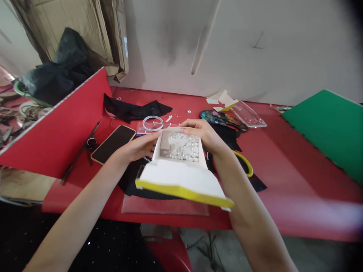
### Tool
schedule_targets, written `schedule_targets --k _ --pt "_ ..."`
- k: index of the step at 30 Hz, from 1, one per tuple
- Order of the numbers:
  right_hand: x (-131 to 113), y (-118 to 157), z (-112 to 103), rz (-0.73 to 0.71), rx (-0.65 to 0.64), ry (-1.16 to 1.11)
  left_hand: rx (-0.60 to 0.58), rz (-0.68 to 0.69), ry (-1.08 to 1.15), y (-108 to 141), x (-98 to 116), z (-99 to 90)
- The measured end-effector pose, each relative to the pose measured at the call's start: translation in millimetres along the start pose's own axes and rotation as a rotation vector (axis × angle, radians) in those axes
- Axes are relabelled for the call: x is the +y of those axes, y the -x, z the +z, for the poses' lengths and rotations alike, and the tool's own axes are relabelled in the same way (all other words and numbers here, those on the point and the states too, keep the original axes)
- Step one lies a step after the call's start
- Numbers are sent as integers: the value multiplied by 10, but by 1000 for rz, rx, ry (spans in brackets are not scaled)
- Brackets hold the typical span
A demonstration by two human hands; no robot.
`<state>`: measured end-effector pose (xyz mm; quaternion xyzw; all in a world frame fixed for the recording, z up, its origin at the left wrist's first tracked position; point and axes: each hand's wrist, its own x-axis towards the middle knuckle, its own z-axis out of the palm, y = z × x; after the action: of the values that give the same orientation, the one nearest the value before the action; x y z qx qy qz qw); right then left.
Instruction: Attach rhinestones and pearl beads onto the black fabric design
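Left hand [141, 147] and right hand [206, 134] made two. Box [183, 173] numbered one; beads [188, 152] in it were too many to count. White ring [153, 130] and yellow ring [248, 164] made two. Red board [61, 122] and green board [329, 130] made two. Phone [115, 144] numbered one, clear tray [251, 114] one, black bag [70, 49] one, table [286, 170] one.

A phone [114, 144] lies near a red panel [61, 122], brown cardboard [93, 28] stands behind, and a green panel [329, 132] rises at right

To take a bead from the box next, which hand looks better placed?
Probably the right hand: it rests at the far rim, close to the beads; the left hand holds the white box from outside.
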<state>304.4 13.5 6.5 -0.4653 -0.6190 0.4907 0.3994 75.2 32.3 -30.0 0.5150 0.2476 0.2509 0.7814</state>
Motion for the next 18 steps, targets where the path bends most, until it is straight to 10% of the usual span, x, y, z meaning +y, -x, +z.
schedule_targets --k 18 --pt "-58 47 -6 -47 -63 15 98 -33 101 -50 24 -4"
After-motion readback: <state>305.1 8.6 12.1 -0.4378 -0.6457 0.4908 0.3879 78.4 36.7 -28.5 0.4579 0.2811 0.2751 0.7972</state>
